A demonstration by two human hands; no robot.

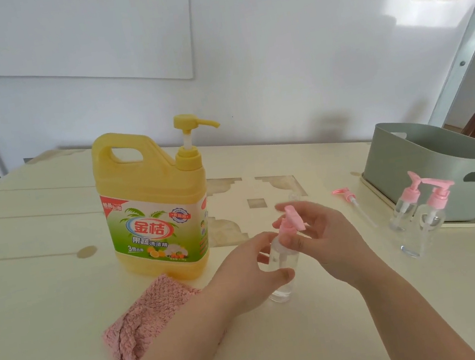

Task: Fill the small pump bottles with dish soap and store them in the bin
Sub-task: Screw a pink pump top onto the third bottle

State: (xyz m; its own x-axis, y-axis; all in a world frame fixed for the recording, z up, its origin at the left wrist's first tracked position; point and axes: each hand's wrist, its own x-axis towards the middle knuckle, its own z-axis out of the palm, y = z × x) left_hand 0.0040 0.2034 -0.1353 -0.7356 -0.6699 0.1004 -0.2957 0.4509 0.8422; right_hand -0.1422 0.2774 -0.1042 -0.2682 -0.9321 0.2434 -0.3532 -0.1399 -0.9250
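Both hands are on it at the middle of the worktop (45,288). The left hand (245,275) has its grip wrapped round the body of a small clear bottle (284,265), which stands upright on the surface. The right hand (329,240) narrows its grip, pinching the pink pump top (292,218) at the neck. Just behind them, towards the far edge, stands the big yellow soap jug (154,211), and a pink cloth (145,312) lies beside the left wrist. Over by the right edge sits the grey-green bin (435,176), with two more pump bottles (402,209) upright just in front of it. A loose pump (350,196) lies flat between the hands and the bin.
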